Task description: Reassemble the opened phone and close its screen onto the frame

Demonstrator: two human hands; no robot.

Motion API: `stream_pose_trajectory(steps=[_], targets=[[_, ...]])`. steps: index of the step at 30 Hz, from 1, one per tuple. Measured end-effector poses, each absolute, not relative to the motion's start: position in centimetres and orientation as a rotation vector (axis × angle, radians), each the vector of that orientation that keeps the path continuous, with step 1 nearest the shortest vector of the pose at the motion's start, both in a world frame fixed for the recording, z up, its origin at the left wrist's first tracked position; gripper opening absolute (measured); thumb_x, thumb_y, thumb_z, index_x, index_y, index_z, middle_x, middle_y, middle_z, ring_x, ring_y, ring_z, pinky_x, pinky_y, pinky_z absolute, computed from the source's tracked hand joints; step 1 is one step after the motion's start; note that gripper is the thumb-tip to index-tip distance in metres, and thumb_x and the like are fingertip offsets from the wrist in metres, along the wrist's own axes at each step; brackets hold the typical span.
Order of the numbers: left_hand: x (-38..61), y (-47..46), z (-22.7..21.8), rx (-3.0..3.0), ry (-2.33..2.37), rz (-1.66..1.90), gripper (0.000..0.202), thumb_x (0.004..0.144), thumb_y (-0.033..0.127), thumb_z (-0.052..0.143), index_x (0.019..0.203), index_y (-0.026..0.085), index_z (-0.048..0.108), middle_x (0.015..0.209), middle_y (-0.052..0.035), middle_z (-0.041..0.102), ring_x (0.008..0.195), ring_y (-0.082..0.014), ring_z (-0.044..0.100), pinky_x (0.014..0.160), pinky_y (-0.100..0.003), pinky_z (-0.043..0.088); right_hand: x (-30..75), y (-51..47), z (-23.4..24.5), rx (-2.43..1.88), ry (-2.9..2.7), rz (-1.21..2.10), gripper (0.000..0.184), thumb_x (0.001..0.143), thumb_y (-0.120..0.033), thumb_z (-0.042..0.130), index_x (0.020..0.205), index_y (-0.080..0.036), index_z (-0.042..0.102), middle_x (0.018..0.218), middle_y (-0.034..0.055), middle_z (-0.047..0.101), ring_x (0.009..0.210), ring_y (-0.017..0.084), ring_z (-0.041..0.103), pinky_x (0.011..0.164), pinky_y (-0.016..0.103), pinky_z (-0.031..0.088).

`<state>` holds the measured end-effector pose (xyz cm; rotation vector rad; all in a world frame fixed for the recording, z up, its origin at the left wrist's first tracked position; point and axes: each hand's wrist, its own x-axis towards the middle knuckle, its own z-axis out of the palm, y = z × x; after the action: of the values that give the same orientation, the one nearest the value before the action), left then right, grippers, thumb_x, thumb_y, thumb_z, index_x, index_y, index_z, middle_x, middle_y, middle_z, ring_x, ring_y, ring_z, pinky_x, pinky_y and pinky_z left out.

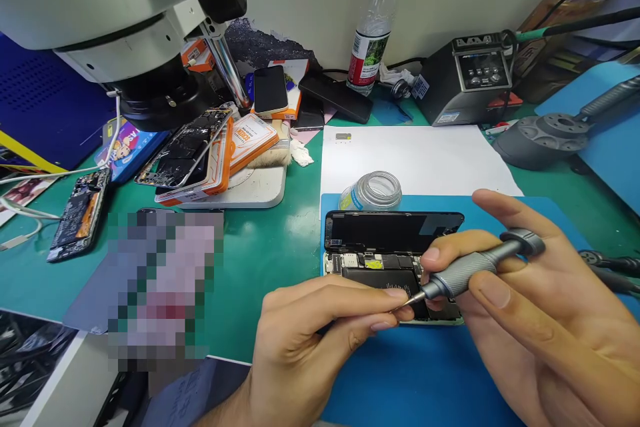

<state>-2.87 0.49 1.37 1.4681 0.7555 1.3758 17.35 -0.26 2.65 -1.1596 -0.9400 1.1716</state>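
My right hand (540, 307) holds a grey precision screwdriver (465, 273) with a knurled handle, slanting down to the left. The driver's thin metal tip meets the fingertips of my left hand (325, 333). Those fingers are closed in a pinch around the tip; whether a tiny part such as a screw is also there is hidden. Below and behind both hands lies an opened smartphone (370, 273), its black screen (390, 230) folded up at the back. The battery and a yellow sticker show inside it, while my hands cover its front part.
A blue mat (380, 380) lies under the phone, with a glass jar (373, 191) behind it. White paper (420, 153) lies farther back. A microscope (150, 33) overhangs the left, above boxes and phone parts. A black soldering station (465, 80) and iron stand (543, 140) are at right.
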Motion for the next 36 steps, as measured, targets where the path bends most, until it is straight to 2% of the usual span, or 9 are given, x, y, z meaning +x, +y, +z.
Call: stream_pose_trajectory(steps=[6, 14, 18, 26, 36], targets=[[-2.96, 0.38, 1.35, 1.438, 0.74, 1.336, 0.036, 0.097, 0.0, 0.077, 0.122, 0.025, 0.085, 0.105, -0.0005, 0.088, 0.092, -0.0148, 0.085, 0.086, -0.021, 0.07, 17.26, 0.18, 2.83, -1.172, -0.939, 1.192, 0.055, 0.091, -0.041, 0.084, 0.143, -0.04, 0.065, 0.101, 0.0061, 0.076, 0.082, 0.026, 0.077, 0.062, 0.035, 0.07], [-3.08, 0.34, 1.37, 1.446, 0.742, 1.317, 0.035, 0.097, 0.001, 0.078, 0.122, 0.025, 0.085, 0.105, -0.0007, 0.088, 0.092, -0.0145, 0.085, 0.086, -0.019, 0.069, 17.12, 0.5, 3.09, -1.173, -0.949, 1.22, 0.054, 0.091, -0.043, 0.084, 0.142, -0.041, 0.067, 0.099, 0.0068, 0.077, 0.076, 0.027, 0.076, 0.063, 0.037, 0.071], [-3.12, 0.25, 1.45, 1.451, 0.746, 1.304, 0.033, 0.097, 0.003, 0.078, 0.122, 0.024, 0.086, 0.104, -0.001, 0.088, 0.092, -0.0137, 0.085, 0.087, -0.018, 0.068, 17.1, 0.4, 3.25, -1.18, -0.924, 1.209, 0.051, 0.088, -0.042, 0.086, 0.136, -0.039, 0.07, 0.091, 0.0055, 0.075, 0.07, 0.024, 0.073, 0.059, 0.034, 0.069], [-3.16, 0.31, 1.61, 1.45, 0.75, 1.298, 0.031, 0.097, 0.004, 0.079, 0.12, 0.023, 0.086, 0.103, -0.0011, 0.088, 0.092, -0.0143, 0.085, 0.087, -0.019, 0.069, 16.97, 0.24, 3.28, -1.151, -0.885, 1.264, 0.05, 0.088, -0.039, 0.086, 0.136, -0.045, 0.07, 0.091, 0.0031, 0.075, 0.069, 0.018, 0.071, 0.057, 0.022, 0.065], [-3.01, 0.36, 1.58, 1.452, 0.723, 1.301, 0.031, 0.095, 0.003, 0.081, 0.119, 0.021, 0.087, 0.102, -0.0025, 0.088, 0.091, -0.0144, 0.085, 0.086, -0.018, 0.068, 16.94, 0.49, 3.05, -1.125, -0.904, 1.28, 0.047, 0.09, -0.04, 0.086, 0.134, -0.045, 0.07, 0.09, 0.0021, 0.076, 0.066, 0.017, 0.07, 0.056, 0.023, 0.065]])
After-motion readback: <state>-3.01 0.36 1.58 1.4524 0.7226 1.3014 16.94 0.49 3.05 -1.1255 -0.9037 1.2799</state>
